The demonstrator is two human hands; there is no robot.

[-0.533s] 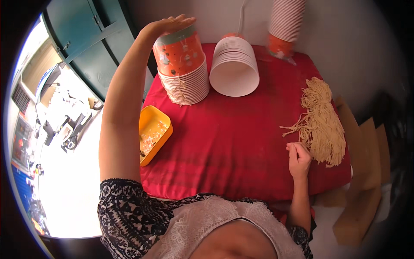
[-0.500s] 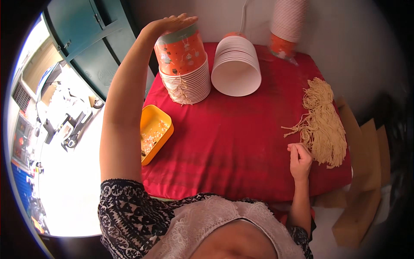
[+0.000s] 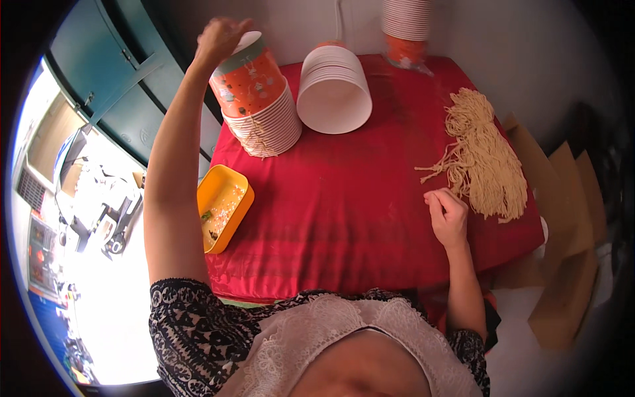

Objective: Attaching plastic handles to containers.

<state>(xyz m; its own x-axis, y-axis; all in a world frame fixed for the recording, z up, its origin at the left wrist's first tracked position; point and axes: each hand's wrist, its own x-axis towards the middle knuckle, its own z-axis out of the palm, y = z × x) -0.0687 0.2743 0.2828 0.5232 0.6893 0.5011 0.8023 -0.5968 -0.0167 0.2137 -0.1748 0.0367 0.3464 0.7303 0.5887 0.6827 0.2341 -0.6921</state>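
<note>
A stack of upside-down paper buckets [image 3: 250, 83], orange with a green band and cartoon figures, stands at the far left of the table. Tan strings [image 3: 254, 137] hang over its white rims. My left hand [image 3: 221, 43], slightly blurred, is at the stack's top left edge, fingers apart and gripping nothing. Part of the white bucket bottom shows beside it. Over the red cloth at the right, my right hand [image 3: 448, 215] is closed in a fist; what it holds, if anything, is hidden. Just beyond it lies a bundle of tan strings [image 3: 486, 159].
A second bucket stack [image 3: 334, 99] lies on its side, its white mouth toward me. Another stack [image 3: 405, 30] stands at the back right. A yellow tray [image 3: 228, 205] with small bits sits at the left edge of the red-clothed table [image 3: 331, 218]. Cardboard [image 3: 562, 231] leans at the right.
My left hand has lifted off the stack's top and shifted to its left edge, uncovering part of the white bottom. The right fist has barely moved. The whole view has shifted slightly.
</note>
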